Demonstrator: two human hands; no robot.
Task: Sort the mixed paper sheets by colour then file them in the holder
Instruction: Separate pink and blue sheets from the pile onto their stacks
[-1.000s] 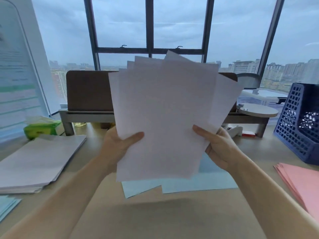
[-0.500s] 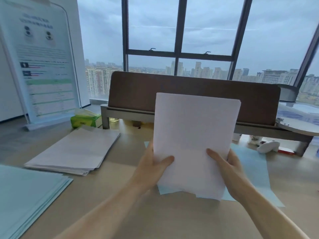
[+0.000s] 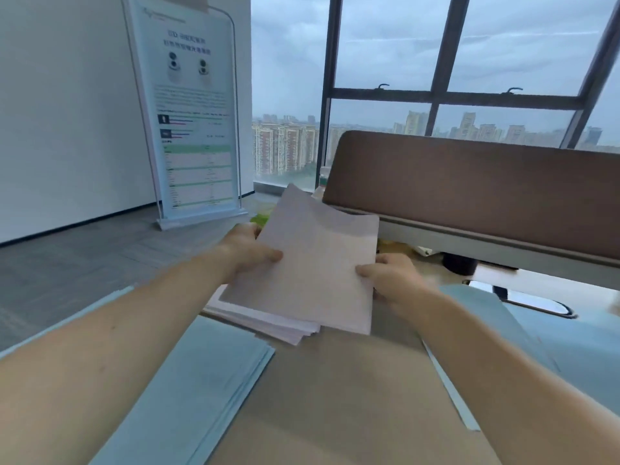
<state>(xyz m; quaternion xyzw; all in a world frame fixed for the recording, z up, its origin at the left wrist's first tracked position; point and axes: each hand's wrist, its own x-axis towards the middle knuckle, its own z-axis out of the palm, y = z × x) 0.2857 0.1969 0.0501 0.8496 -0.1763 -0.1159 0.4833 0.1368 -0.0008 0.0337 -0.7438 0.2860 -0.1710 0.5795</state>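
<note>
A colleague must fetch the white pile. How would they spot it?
Find the brown partition behind the desk. Below its left end lies the white pile, under the sheets that the left hand and right hand grip. Unlike the nearer pale blue stack, it is white.

- Standing banner [image 3: 196,129] by the wall [image 3: 67,112], left of the window [image 3: 436,62]: the only printed item in view; its lettering is too blurred to read.
- Top of banner: a small logo line and a two-line heading in dark characters, illegible.
- Middle and lower banner: paragraph text, two icon rows with coloured bars, and a green-banded table; no word or number can be made out.
</note>
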